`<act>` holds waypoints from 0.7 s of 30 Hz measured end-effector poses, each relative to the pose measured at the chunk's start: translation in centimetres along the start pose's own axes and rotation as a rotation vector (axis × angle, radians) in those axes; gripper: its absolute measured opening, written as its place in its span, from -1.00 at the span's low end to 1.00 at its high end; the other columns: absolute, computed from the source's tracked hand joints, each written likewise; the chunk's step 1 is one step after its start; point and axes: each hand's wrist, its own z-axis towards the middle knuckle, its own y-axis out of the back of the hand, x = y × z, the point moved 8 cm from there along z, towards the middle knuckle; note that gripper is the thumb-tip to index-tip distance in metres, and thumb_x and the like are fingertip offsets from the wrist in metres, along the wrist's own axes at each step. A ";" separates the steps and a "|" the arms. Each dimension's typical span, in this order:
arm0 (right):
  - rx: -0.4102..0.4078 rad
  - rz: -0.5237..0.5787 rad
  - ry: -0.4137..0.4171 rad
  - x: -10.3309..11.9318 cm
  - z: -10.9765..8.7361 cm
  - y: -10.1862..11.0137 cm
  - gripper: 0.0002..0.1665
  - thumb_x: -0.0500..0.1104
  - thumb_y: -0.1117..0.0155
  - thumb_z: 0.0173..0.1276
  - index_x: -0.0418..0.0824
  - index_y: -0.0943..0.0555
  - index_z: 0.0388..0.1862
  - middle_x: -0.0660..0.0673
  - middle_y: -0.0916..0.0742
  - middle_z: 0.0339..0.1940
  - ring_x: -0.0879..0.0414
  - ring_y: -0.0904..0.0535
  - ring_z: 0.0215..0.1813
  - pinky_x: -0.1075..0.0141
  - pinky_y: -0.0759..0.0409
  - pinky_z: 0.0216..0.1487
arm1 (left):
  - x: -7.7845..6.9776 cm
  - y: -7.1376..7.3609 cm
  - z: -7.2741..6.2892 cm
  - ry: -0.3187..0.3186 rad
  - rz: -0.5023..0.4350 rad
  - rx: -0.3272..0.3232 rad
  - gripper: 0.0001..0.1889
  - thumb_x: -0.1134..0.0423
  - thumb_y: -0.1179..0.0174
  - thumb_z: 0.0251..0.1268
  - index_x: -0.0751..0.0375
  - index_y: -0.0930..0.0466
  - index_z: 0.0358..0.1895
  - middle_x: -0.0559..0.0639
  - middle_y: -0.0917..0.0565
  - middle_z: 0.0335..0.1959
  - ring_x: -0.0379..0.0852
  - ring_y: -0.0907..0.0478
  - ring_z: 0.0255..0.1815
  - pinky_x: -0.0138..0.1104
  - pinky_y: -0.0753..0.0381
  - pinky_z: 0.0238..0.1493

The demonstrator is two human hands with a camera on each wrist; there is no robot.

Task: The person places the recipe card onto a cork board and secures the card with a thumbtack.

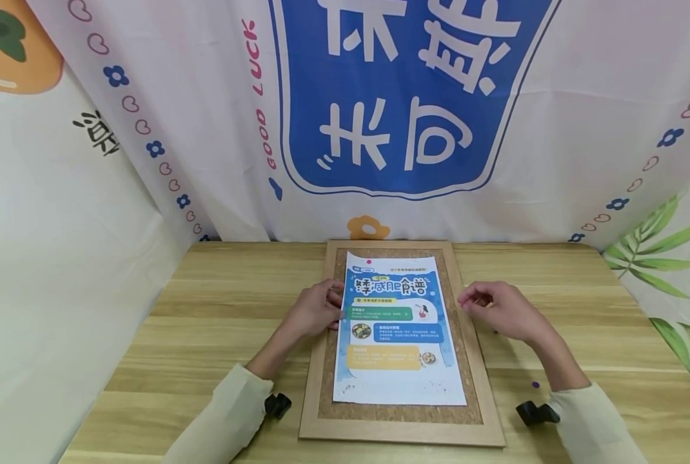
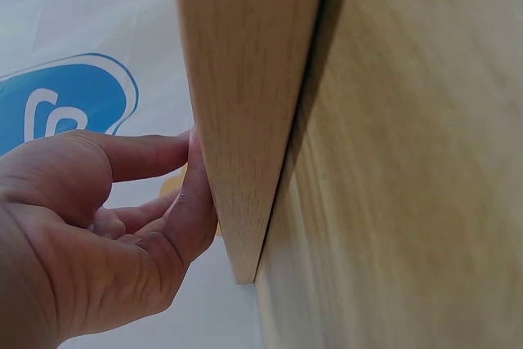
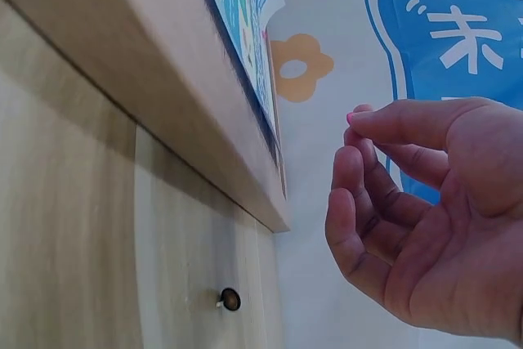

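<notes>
A printed sheet of paper (image 1: 400,380) lies on a wood-framed cork board (image 1: 403,414). My left hand (image 1: 318,309) pinches the sheet's left edge between thumb and fingers, with the tips partly hidden there. From the left wrist, that hand (image 2: 122,210) shows close against the wooden frame (image 2: 245,79). Just off the board's right side, my right hand (image 1: 504,309) hovers with bent fingers. In the right wrist view, this hand (image 3: 433,202) pinches a tiny pink push pin (image 3: 350,118) between thumb and index fingertip. Another pink push pin (image 1: 369,261) marks the sheet's top left.
The board rests on a wooden table (image 1: 194,335) against a printed cloth (image 1: 217,129). Right of the board, a purple push pin (image 1: 535,385) lies on the tabletop. A dark round-headed pin (image 3: 230,300) shows beside the frame in the right wrist view.
</notes>
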 end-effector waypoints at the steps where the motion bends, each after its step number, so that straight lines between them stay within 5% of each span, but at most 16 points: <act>1: -0.001 0.000 0.004 0.1 0.1 0.0 -0.85 -0.27 -0.29 0.56 -0.24 -0.76 -0.04 -0.10 -0.76 -0.20 0.01 -0.58 -0.16 0.36 -0.61 -0.28 | 0.0 0.0 0.0 -0.003 0.002 -0.001 -0.42 0.55 -0.33 0.37 0.32 -0.49 0.44 0.20 -0.71 -0.05 -0.04 -0.71 -0.25 -0.31 -0.82 -0.36; 21: -0.007 0.023 0.000 1.3 2.7 -0.7 -0.82 -0.25 -0.27 0.57 -0.26 -0.76 0.00 -0.13 -0.75 -0.17 -0.02 -0.56 -0.11 0.31 -0.59 -0.22 | 0.0 0.1 0.2 -0.001 0.028 -0.015 -0.41 0.54 -0.35 0.36 0.30 -0.50 0.44 0.19 -0.72 -0.06 -0.04 -0.71 -0.24 -0.32 -0.81 -0.37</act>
